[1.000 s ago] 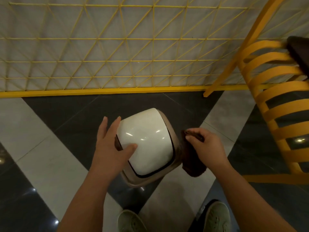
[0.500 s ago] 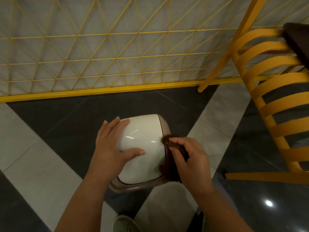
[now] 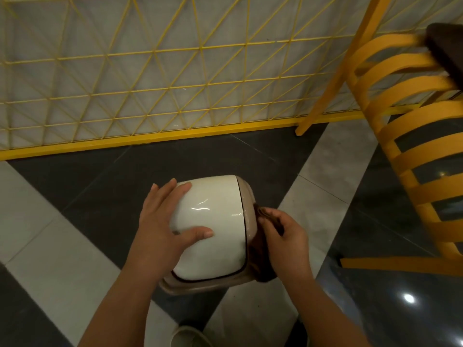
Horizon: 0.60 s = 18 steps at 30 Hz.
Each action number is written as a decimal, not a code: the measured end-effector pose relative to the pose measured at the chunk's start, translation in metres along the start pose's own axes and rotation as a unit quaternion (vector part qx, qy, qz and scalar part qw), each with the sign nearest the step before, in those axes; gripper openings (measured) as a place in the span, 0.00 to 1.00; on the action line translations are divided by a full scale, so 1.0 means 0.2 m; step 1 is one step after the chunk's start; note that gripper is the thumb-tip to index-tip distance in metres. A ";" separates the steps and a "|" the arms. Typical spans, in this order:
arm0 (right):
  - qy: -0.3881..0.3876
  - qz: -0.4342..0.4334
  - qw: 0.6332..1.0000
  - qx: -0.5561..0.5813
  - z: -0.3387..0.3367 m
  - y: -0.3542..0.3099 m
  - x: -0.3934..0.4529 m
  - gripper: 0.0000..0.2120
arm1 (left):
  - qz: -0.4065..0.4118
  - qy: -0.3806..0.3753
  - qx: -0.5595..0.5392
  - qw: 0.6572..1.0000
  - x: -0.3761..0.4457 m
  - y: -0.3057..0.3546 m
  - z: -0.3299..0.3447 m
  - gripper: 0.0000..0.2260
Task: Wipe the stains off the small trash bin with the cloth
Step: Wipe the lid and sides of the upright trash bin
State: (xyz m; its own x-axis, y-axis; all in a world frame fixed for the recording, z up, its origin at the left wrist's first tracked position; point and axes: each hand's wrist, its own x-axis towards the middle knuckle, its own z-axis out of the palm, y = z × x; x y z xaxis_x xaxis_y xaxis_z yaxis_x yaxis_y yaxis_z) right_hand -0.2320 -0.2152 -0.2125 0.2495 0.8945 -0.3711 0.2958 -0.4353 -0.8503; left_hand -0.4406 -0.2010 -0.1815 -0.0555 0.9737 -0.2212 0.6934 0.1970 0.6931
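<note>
The small trash bin stands on the floor just ahead of me, with a glossy white domed lid and a beige rim. My left hand lies flat on the lid's left side, fingers spread and thumb across the top. My right hand presses a dark brown cloth against the bin's right side, fingers closed on the cloth. Most of the cloth hangs down between my palm and the bin's wall. The bin's body below the rim is hidden.
A yellow wire-grid fence on a yellow base rail runs across the back. A yellow slatted chair stands at the right with a dark cushion on it. The floor has dark and grey tiles. My shoe shows at the bottom edge.
My right hand with the cloth went from the bin's right side up onto the lid's edge, then back down along the right side. My left hand shifted slightly on the lid.
</note>
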 end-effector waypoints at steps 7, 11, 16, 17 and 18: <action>-0.002 -0.022 0.999 -0.024 0.01 -0.11 0.14 0.09 | 0.003 -0.002 -0.009 1.000 -0.01 0.01 0.01 0.39; -0.012 0.018 1.000 -0.022 0.04 -0.13 0.25 0.10 | -0.005 -0.003 -0.006 1.000 -0.01 0.02 0.01 0.39; -0.018 0.032 0.996 -0.077 -0.02 -0.01 0.09 0.08 | -0.010 -0.005 -0.010 1.000 -0.02 0.02 0.02 0.38; -0.007 0.020 0.997 -0.071 -0.02 0.03 0.03 0.08 | -0.011 -0.005 -0.009 1.000 -0.02 0.02 0.02 0.38; 0.010 0.011 0.998 -0.059 -0.02 0.06 -0.03 0.08 | -0.013 -0.006 -0.007 1.000 -0.02 0.02 0.02 0.38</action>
State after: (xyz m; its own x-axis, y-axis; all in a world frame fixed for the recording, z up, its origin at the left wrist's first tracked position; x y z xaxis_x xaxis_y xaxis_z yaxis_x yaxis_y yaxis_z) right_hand -0.2267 -0.2264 -0.2196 0.2743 0.8829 -0.3812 0.3965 -0.4650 -0.7916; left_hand -0.4349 -0.2044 -0.1806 -0.0647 0.9670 -0.2466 0.6811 0.2234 0.6973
